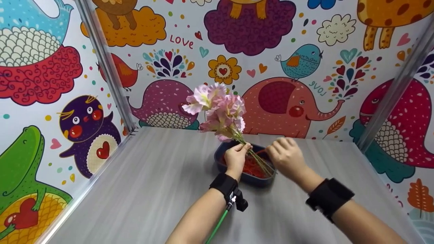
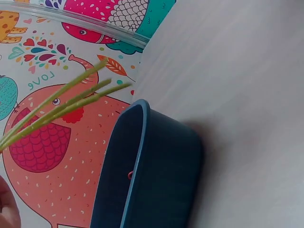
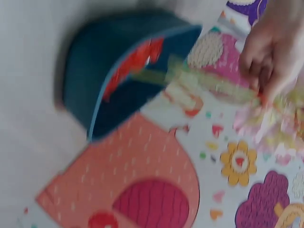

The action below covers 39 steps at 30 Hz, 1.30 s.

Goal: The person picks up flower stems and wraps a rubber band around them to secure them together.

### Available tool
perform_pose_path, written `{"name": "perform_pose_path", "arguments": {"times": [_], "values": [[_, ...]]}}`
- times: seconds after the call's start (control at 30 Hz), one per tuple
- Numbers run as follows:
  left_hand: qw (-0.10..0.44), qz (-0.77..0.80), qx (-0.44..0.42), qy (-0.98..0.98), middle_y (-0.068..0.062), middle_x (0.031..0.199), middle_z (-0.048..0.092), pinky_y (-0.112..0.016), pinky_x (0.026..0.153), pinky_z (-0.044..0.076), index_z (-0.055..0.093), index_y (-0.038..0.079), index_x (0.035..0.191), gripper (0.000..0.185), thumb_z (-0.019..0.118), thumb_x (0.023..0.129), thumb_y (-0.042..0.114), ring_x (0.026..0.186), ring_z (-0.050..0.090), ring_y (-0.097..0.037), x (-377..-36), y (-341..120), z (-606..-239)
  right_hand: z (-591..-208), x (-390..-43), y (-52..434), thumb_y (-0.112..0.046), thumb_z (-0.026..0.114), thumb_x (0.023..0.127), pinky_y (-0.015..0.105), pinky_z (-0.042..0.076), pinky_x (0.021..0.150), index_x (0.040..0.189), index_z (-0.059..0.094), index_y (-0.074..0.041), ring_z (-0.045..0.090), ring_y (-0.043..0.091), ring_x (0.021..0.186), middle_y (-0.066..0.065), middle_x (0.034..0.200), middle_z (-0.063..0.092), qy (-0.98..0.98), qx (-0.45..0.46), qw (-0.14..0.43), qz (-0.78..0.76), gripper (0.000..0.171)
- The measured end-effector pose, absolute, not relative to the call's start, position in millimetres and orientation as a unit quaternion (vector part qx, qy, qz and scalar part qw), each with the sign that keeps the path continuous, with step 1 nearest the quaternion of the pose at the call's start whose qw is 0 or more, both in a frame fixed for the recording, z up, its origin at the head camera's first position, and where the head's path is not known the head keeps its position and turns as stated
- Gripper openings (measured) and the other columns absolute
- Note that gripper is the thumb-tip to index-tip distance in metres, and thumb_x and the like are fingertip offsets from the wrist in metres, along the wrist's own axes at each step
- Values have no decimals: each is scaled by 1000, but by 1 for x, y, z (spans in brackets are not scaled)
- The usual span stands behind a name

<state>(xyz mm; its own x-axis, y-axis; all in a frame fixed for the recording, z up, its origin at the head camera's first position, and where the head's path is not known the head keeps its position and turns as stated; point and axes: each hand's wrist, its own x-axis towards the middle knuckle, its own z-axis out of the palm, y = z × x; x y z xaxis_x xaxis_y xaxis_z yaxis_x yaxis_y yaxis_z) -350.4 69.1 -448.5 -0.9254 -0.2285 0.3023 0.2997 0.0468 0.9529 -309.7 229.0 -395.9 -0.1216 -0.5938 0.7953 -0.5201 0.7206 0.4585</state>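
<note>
My left hand (image 1: pixel 236 156) pinches the green stems (image 1: pixel 252 152) of a bunch of pink artificial flowers (image 1: pixel 220 110) between thumb and fingers. The blossoms lean up and left, and the stem ends slant down over a dark blue plastic box (image 1: pixel 220 166). My right hand (image 1: pixel 287 156), fingers curled, is just right of the stems above the box's right side. From it a thin red rubber band (image 1: pixel 262 150) stretches toward the stems by the left fingertips. In the left wrist view several bare stem ends (image 2: pixel 71 102) stick out past the box's rim.
Inside the box lies a heap of red rubber bands (image 1: pixel 252 168). It stands on a grey wood-grain table (image 1: pixel 162 176), toward the back wall (image 1: pixel 264 67) with printed cartoon animals. Metal posts (image 1: pixel 105 64) mark the corners. A green cable (image 1: pixel 217 225) runs from the left wrist strap.
</note>
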Motion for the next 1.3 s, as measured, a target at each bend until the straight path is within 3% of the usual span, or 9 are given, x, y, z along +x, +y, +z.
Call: {"name": "perform_pose_path", "arguments": {"times": [0.13,0.37,0.53,0.67,0.87,1.0,1.1,1.3], "values": [[168,-696,-52,-697,-12,82,75,-15,67,45,77,-3,87,17,73,85,13,77,65,-4,-349,66,-448,-382,-317,255,-8,53,85,43,46,72,82,65,-1,59,29,77,11,77,66,-749,373,538,-102,14],[101,-696,-86,-706,-11,77,73,-17,56,32,78,-1,83,20,73,86,18,56,42,-4,-340,61,-446,-379,-332,295,-5,46,91,45,45,74,83,64,2,57,32,78,14,77,63,-741,364,550,-130,21],[23,-737,-97,-668,-6,76,73,-20,62,47,75,-6,90,25,71,88,18,62,55,-8,-335,61,-443,-395,-341,311,-9,41,102,47,44,73,80,62,2,55,33,77,15,74,61,-755,333,556,-104,32],[-26,-781,-93,-617,0,74,72,-23,63,49,73,-9,94,26,68,91,16,61,56,-8,-332,60,-441,-418,-351,311,-15,41,104,47,42,69,73,58,2,55,34,74,15,69,58,-756,309,575,-56,39],[-77,-858,-48,-505,2,73,69,-16,59,47,69,-11,100,23,63,94,10,61,59,-3,-326,62,-438,-462,-359,293,-9,57,90,50,40,64,70,58,1,53,36,69,14,66,57,-770,276,575,32,22],[-66,-886,-25,-458,1,73,69,-16,57,46,66,-14,104,25,62,94,8,61,60,-3,-327,67,-436,-489,-358,274,-6,70,77,47,39,61,72,61,0,51,34,67,12,66,58,-791,251,553,79,12],[-50,-896,-13,-441,1,75,69,-15,58,46,64,-17,107,28,61,95,9,61,60,-2,-328,70,-437,-501,-350,256,-5,72,71,46,38,61,73,63,-1,52,33,68,12,68,60,-806,234,531,116,11],[-17,-905,15,-426,3,78,70,-16,61,47,68,-9,102,22,61,95,11,64,59,-3,-329,72,-439,-514,-331,217,-3,77,73,41,45,62,76,66,-5,57,27,67,9,71,63,-842,204,468,173,12]]}}
